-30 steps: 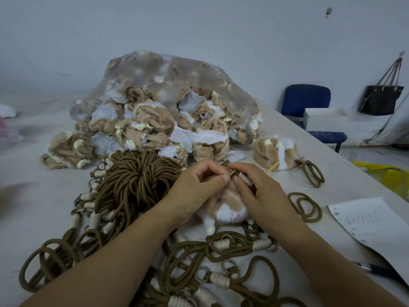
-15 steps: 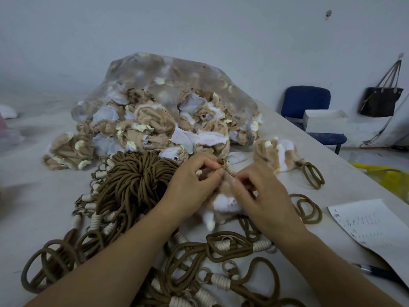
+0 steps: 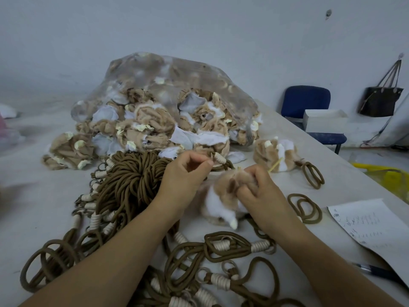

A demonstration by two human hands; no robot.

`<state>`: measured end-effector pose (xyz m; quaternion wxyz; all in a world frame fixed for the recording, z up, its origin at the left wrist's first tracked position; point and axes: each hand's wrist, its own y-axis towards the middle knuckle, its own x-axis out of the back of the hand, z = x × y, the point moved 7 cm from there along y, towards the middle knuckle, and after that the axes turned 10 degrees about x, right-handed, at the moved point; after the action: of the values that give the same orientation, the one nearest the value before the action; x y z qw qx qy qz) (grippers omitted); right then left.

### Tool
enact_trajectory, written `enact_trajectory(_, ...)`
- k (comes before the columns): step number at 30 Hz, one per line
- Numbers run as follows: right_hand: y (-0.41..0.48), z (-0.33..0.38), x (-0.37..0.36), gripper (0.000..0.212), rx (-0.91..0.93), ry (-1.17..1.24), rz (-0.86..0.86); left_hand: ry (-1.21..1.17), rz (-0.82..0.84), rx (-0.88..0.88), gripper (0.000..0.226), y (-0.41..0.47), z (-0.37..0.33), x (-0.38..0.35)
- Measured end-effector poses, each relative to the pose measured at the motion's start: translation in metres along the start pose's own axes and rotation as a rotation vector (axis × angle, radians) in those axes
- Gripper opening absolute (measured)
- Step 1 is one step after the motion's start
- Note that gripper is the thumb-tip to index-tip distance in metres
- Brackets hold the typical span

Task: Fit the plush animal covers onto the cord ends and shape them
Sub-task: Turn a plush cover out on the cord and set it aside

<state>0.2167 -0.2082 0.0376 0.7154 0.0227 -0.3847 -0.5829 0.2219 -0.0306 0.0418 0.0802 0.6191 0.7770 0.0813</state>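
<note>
Plush animal cover (image 3: pixel 218 202): tan and white pile, soft and slack, lying mid-table between the two forearms, one small white paw pointing at the near edge.

Right hand (image 3: pixel 261 191): fingers curled tight into the bunched tan top of the cover, probably keeping the opening gathered so a cord can pass.

Left hand (image 3: pixel 186 173): just beside it, thumb and fingers pinched on a cord end (image 3: pixel 219 159). The pale wrapped binding is held up clear of the plush, which looks like lining up for the feed. Whether the cord's other part already runs inside the cover, I cannot tell.

Cord bundle (image 3: pixel 132 182): left of the hands. Olive-brown round cord, smooth, coiled in a dense knot, with pale bindings and small rings at its fringe. More loops sprawl along the near edge.

Clear plastic bag (image 3: pixel 177 72): toward the far edge, spilling inside-out covers with dull backing and cream scraps showing.

One fitted cover (image 3: pixel 276 154): near the right edge, cord loop trailing.

Paper sheet (image 3: pixel 371 224): at the right edge.
</note>
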Motion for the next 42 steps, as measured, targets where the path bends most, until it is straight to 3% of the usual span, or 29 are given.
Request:
enact_trajectory(5, -0.001, 0.012, -0.002, 0.013, 0.062, 0.082, 0.053, 0.279, 0.044, -0.118, 0.019, -0.009, -0.007, -0.014)
enact_trajectory(17, 0.0, 0.035, -0.008, 0.037, 0.229, -0.028, 0.195, 0.464, 0.127, -0.246, 0.033, -0.019, -0.023, -0.024)
enact_trajectory(20, 0.002, 0.032, -0.006, 0.029, 0.211, -0.042, 0.209, 0.528, 0.149, -0.321, 0.034, -0.023, -0.028, -0.027)
enact_trajectory(25, 0.001, 0.027, -0.002, 0.024, 0.189, -0.066, 0.191, 0.585, 0.185, -0.404, 0.01, -0.026, -0.03, -0.031)
enact_trajectory(32, 0.004, 0.024, 0.003, 0.017, 0.207, -0.083, 0.146, 0.611, 0.2, -0.405, 0.011, -0.026, -0.029, -0.031)
enact_trajectory(37, 0.006, 0.025, 0.007, 0.033, 0.246, -0.09, 0.119, 0.592, 0.21, -0.385, 0.02, -0.026, -0.027, -0.031)
enact_trajectory(42, 0.005, 0.023, 0.007, 0.019, 0.243, -0.055, 0.122, 0.577, 0.204, -0.349, 0.019, -0.026, -0.027, -0.03)
